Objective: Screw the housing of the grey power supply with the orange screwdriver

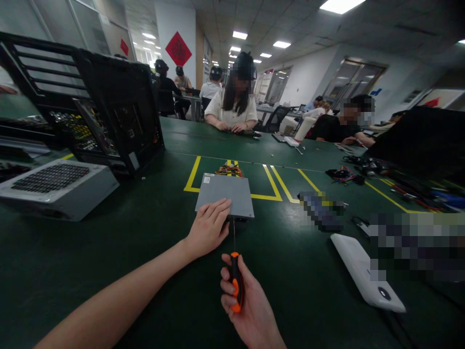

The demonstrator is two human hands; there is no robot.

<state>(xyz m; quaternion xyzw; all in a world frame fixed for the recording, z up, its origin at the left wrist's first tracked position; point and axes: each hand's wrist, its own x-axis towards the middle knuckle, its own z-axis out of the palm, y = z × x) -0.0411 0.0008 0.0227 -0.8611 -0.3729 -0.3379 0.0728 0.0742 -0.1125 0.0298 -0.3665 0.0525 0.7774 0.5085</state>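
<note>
A grey metal power supply [238, 191] lies on the green table in front of me, a white label near its far left corner and a bundle of coloured wires [229, 169] at its far side. My left hand [209, 225] rests on its near left part, fingers stretched flat on the top, thumb by the near edge. An orange and black screwdriver [236, 281] is wrapped in the fingers of my right hand [247, 295]. Its thin shaft points away from me to the near side of the power supply. The tip's exact contact is hidden under the edge.
A black computer case [134, 121] and a second, vented power supply [69, 189] stand on the left. To the right are a white power bank-like device [366, 271] and tangled cables [345, 175]. Yellow tape [267, 197] marks the table [145, 271]. People sit across it.
</note>
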